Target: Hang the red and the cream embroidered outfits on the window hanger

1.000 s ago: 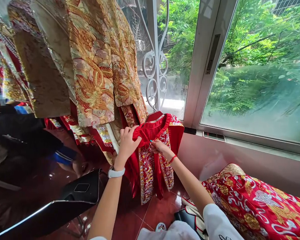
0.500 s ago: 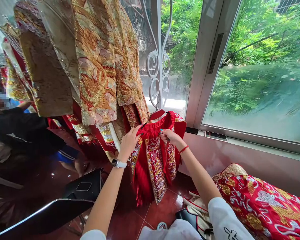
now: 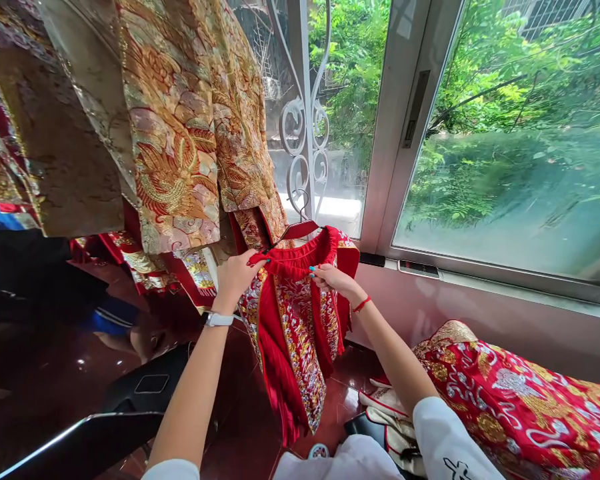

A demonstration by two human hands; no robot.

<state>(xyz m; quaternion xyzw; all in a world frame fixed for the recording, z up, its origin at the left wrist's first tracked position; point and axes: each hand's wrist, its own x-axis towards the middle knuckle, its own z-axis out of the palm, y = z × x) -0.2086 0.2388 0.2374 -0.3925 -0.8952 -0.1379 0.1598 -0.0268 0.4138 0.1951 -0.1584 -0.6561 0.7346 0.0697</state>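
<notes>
A red embroidered skirt (image 3: 297,313) with a gathered elastic waistband hangs between my two hands. My left hand (image 3: 237,277), with a white-banded watch at the wrist, pinches the left end of the waistband. Fingers of my right hand (image 3: 333,279) are closed on the front of the waistband, a red cord at that wrist. Just behind the waistband a hanger (image 3: 300,230) with a dark red body and metal hook shows; its lower part is hidden by the skirt. Red and gold embroidered cloth (image 3: 347,257) lies behind the skirt's right side.
Gold embroidered garments (image 3: 175,147) hang at upper left. A red embroidered garment (image 3: 525,393) lies at lower right, near cream cloth pieces (image 3: 390,410). A phone (image 3: 418,269) rests on the window ledge. A person in dark clothes (image 3: 35,287) is at left, beside a black glossy-edged object (image 3: 95,433).
The view has shifted a little to the right. My left hand has drawn the waistband's left end outward, so the waistband is stretched wider and the skirt hangs nearer to me.
</notes>
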